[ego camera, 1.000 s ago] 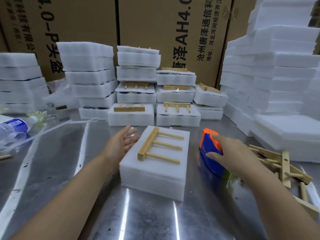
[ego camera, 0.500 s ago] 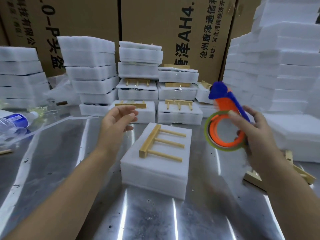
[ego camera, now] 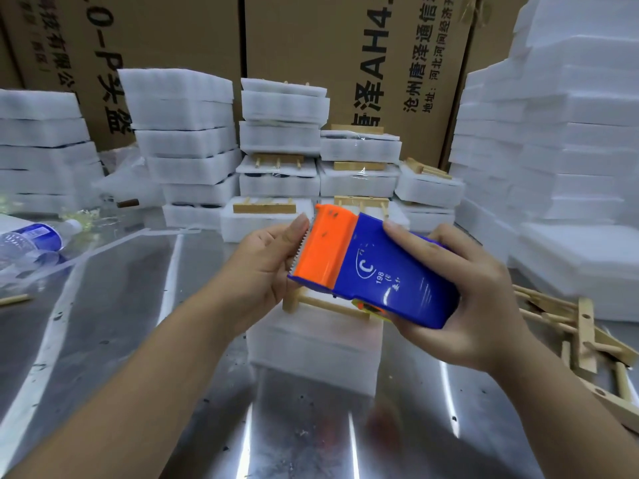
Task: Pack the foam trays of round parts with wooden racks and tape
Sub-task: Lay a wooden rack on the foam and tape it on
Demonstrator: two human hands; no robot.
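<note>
— Right hand point(ego camera: 473, 299) grips the tape dispenser point(ego camera: 377, 271) over the near foam tray point(ego camera: 311, 344); left hand point(ego camera: 262, 267) meets its toothed orange end, fingers hidden, grip unclear.
— Taping stage, then?
— Likely. Next, free the tape end and lay it across the wooden rack point(ego camera: 328, 304).
</note>
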